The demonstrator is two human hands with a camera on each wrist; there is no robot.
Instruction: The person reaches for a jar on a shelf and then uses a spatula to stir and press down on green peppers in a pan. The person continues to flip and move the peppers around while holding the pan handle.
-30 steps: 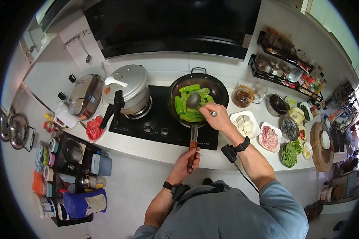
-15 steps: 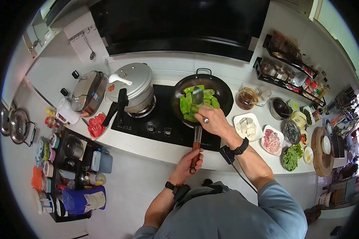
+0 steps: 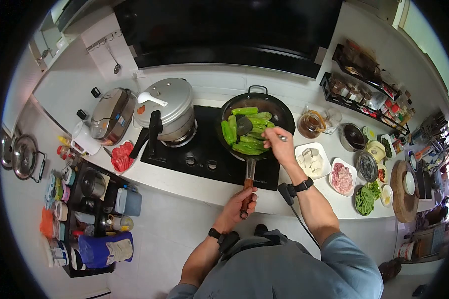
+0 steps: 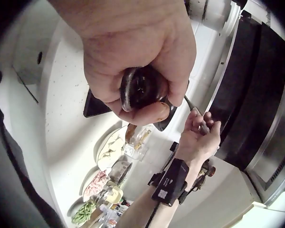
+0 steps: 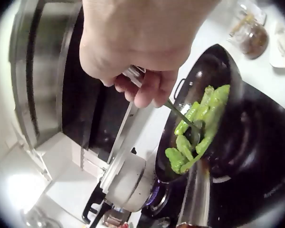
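Note:
In the head view the left hand (image 3: 233,209) grips the wooden handle (image 3: 248,187) of a black wok (image 3: 280,112). The left wrist view shows its fingers (image 4: 147,114) curled round the handle's end. The right hand (image 3: 281,146) holds a metal ladle by its upper handle, and the bowl of the ladle (image 3: 244,125) lies among green peppers (image 3: 249,144) in the wok. From the right wrist view, the right hand's fingers (image 5: 149,90) are curled round the ladle handle, above the peppers (image 5: 213,107).
A pressure cooker (image 3: 170,107) stands on the left burner, its black handle pointing toward the counter's front. Right of the wok are a glass jug (image 3: 310,124), a plate of white pieces (image 3: 312,160), a plate of sliced meat (image 3: 342,177) and several bowls. Sliced red food (image 3: 121,157) lies at left.
The ladle's bowl has swung from the upper middle of the wok to its left part, and the right hand has shifted right. Some peppers are rearranged. The left hand keeps its hold.

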